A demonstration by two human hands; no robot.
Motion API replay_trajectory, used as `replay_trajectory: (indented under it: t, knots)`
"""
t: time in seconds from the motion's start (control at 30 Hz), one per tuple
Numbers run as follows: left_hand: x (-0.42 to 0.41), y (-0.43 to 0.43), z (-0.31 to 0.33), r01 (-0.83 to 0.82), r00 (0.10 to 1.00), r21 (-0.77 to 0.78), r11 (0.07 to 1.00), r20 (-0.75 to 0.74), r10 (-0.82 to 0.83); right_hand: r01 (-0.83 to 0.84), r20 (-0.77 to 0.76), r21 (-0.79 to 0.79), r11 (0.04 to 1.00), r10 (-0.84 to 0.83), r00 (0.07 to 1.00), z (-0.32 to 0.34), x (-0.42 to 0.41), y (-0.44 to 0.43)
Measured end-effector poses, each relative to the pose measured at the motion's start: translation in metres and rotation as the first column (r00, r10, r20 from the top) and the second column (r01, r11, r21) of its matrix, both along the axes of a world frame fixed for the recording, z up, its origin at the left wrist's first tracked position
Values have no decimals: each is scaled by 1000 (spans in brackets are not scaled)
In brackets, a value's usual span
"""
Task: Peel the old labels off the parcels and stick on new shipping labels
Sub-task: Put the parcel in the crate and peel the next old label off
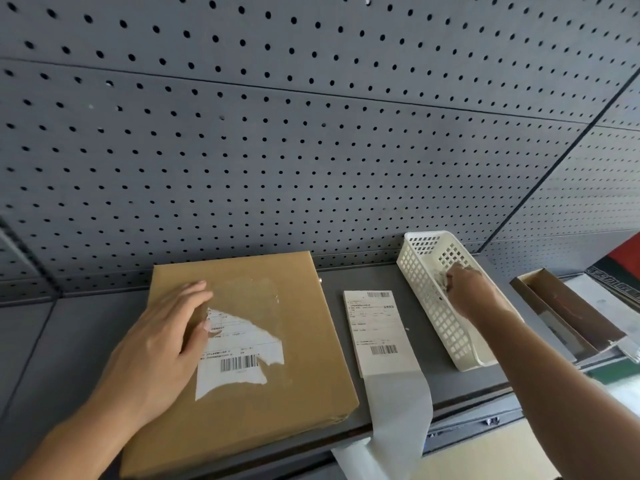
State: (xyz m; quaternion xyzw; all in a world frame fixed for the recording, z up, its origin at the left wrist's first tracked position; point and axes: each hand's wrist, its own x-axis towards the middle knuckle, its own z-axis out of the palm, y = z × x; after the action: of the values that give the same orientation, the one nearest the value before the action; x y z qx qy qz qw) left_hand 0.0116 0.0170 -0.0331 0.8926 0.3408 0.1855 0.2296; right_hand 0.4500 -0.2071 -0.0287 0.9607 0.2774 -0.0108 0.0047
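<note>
Grey pegboard [311, 150] fills the upper half of the view, behind a grey surface [69, 341].

A flat brown cardboard parcel [298, 393] lies on that surface at about 7 o'clock from the centre of the view, its near edge reaching the surface's front edge. On the parcel's top face sits the old label [239, 355], white, with a ragged torn upper edge and a barcode near its lower edge. A pale glossy patch of bare cardboard spreads from it toward 12 o'clock.

The left grip [156, 344], a bare hand, lies flat on the parcel with fingers straight and close together, holding nothing. The old label lies just at its 3 o'clock, and the thumb touches the label's torn left edge.

At the parcel's 3 o'clock a long strip of pale backing paper [398, 410] runs over the front edge of the surface. A new shipping label [377, 327] sits on its far end, printed side up, well apart from both grips.

A white perforated plastic basket [419, 271] lies at 2 o'clock from the new label. The right grip [467, 289] reaches down into it, fingers curled over some pale crumpled scraps [442, 277]. I cannot tell whether it pinches them.

A shallow brown box [571, 313] lies at the basket's 3 o'clock.
</note>
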Motion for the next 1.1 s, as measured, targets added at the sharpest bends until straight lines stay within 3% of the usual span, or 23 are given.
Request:
replay_trajectory:
  t: [0.37, 0.47, 0.53, 0.63, 0.7, 0.8, 0.87, 0.97, 1.1]
  knots:
    - [-2, 2, -4, -2, 998, 51, 999, 61, -1, 91, 130, 163, 982, -112, 985, 32, 1, 9]
    - [-2, 2, -1, 4, 997, 45, 999, 78, -7, 88, 83, 222, 971, -108, 991, 3, 57, -2]
    - [-3, 2, -1, 4, 995, 20, 1000, 103, -6, -6, 135, 317, 948, -39, 990, 1, 57, 2]
    - [-6, 3, -1, 0, 989, -30, 1000, 145, 5, -106, 81, 485, 868, 76, 994, 53, -61, 50]
    - [-7, 4, -2, -2, 988, -58, 998, 156, 11, -214, 5, 574, 790, 258, 966, 65, -132, 78]
    - [-9, 5, -2, 4, 987, -71, 997, 163, 8, -390, -149, 608, 692, 582, 800, 52, -207, 113]
    - [-8, 5, -3, 5, 985, -70, 998, 171, 7, -493, -195, 599, 631, 712, 674, 35, -240, 135]
    - [-8, 7, -7, -4, 980, -72, 997, 200, 19, -596, -169, 584, 551, 801, 575, 20, -264, 159]
    - [-7, 8, -9, -23, 975, -80, 997, 219, 40, -610, -137, 557, 564, 787, 602, 12, -267, 169]
